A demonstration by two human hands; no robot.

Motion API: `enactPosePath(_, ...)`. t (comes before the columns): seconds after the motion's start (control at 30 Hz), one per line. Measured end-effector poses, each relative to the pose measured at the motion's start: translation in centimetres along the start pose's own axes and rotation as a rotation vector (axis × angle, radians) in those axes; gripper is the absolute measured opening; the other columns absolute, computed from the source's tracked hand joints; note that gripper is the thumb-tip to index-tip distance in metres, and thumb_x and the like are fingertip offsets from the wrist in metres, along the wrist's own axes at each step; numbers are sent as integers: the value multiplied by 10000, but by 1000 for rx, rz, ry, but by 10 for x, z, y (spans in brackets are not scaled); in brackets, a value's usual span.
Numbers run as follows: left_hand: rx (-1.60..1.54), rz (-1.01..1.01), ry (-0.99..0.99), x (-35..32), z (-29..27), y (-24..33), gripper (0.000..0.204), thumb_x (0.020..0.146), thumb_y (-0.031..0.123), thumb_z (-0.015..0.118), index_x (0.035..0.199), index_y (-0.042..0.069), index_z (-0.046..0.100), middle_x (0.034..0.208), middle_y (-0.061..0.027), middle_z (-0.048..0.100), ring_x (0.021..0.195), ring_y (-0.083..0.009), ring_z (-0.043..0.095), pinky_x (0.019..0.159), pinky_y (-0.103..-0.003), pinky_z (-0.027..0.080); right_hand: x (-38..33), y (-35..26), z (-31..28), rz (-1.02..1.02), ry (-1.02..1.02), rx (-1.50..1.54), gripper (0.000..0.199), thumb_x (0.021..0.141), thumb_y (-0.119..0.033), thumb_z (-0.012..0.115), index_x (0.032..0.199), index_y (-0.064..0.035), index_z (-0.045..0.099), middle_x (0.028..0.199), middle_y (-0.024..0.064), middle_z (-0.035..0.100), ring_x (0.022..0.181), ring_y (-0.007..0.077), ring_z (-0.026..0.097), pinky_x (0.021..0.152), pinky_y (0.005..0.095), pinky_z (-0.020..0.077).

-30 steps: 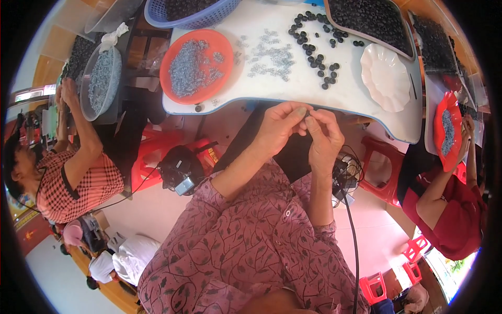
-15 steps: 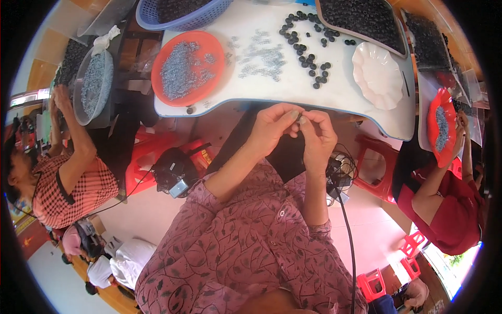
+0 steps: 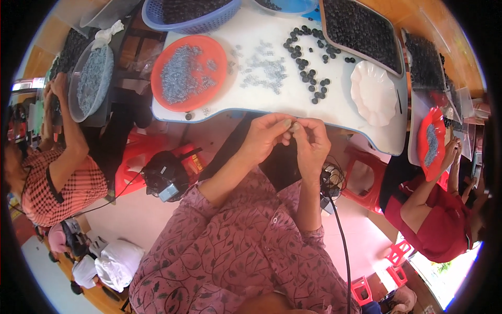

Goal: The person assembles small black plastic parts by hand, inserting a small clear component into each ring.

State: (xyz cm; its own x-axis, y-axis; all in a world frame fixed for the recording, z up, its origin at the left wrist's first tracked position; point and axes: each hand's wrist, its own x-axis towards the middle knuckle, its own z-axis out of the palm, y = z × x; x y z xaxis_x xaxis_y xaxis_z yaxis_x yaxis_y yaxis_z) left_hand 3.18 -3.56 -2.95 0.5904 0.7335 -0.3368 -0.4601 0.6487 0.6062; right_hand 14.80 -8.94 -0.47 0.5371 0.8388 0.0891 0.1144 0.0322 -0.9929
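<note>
Just off the near edge of the white table (image 3: 342, 112), my left hand (image 3: 265, 135) and my right hand (image 3: 312, 146) meet fingertip to fingertip. Both are closed in a pinch. Whatever sits between the fingers is tiny and mostly covered, so I cannot make out its kind. Beyond them, small clear pieces (image 3: 265, 73) lie scattered on the tabletop. Several black round pieces (image 3: 312, 82) form a loose trail to their right. An orange-red plate (image 3: 218, 68) on the left carries a heap of similar clear pieces.
At the right stands a white scalloped dish (image 3: 374, 94), below a tray (image 3: 361, 49) of black pieces. A blue basket (image 3: 196, 22) is at the far left. Co-workers sit on both sides, one in a checked shirt (image 3: 73, 178), one in red (image 3: 442, 225). A cable (image 3: 342, 240) hangs by my right arm.
The whole view has shifted slightly, so the tabletop appears lower and a blue tub shows at the far edge. My hands stay pinched together, with a slight change in the fingers.
</note>
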Motion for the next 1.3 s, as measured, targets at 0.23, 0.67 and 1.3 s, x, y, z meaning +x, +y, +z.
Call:
enactPosePath(0.23,-23,-29,-15,2,-6,2,233,926,167,635,1088,0,649,882,-58,656,718,-91,596,639,-236,517,52,-20,8,-307,137,-402,76,842,7,645,917,1,634,835,82,587,663,138,567,593,258,460)
enactPosePath(0.67,65,-48,16,-5,-10,16,247,937,173,617,1107,-3,636,909,-65,644,717,-92,587,660,-244,516,169,1,38,-293,148,-1118,136,867,-129,594,958,-69,676,958,115,590,807,333,634,685,440,492)
enactPosePath(1.3,-118,-30,-44,-3,-9,18,226,939,131,603,1117,-6,627,907,-77,658,704,-96,599,647,-246,518,78,-7,5,175,6,102,137,905,-48,609,1019,28,615,951,74,636,805,103,595,670,211,449)
